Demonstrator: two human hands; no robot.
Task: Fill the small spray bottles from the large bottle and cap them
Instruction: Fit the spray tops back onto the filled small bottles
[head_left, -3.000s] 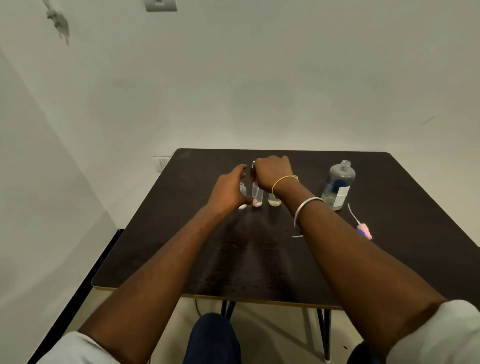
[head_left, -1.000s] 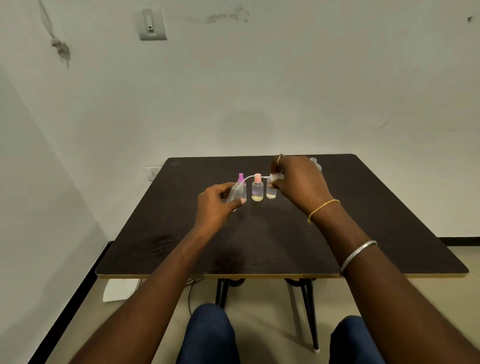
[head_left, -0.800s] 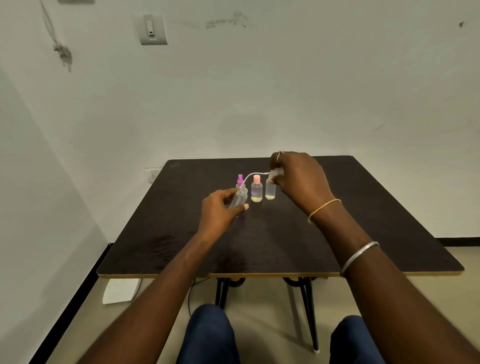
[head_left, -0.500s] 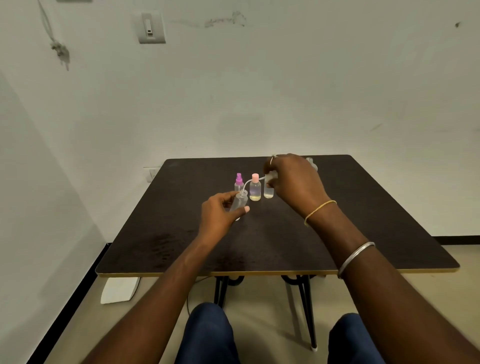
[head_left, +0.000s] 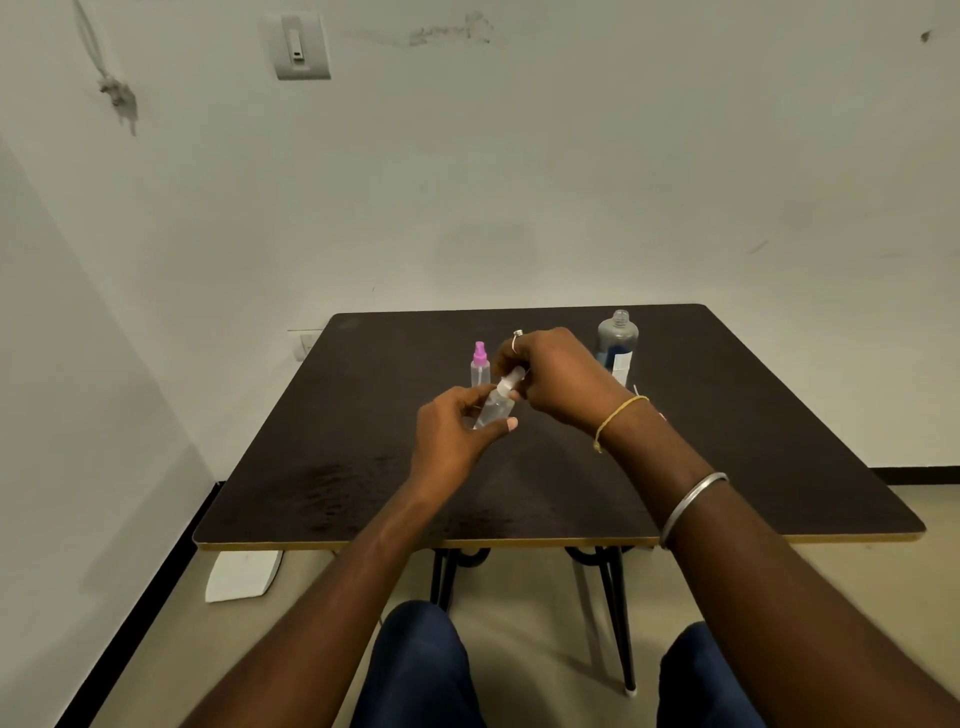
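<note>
My left hand (head_left: 457, 431) holds a small clear spray bottle (head_left: 496, 408), tilted with its neck pointing up and right, above the dark table (head_left: 363, 467). My right hand (head_left: 561, 379) pinches the white spray cap (head_left: 511, 379) at that bottle's neck. A second small bottle with a purple spray cap (head_left: 479, 364) stands upright just behind my left hand. The large clear bottle (head_left: 616, 340) with a blue label stands uncapped at the back right. Other small bottles are hidden behind my right hand.
A thin white tube (head_left: 638, 391) pokes out beside my right wrist. A white object (head_left: 241, 574) lies on the floor under the table's left corner. Walls close in at the back and left.
The white cap, whose tube was partly out of the bottle, has come down onto the neck. My right hand moved toward my left; the large bottle is uncovered again.
</note>
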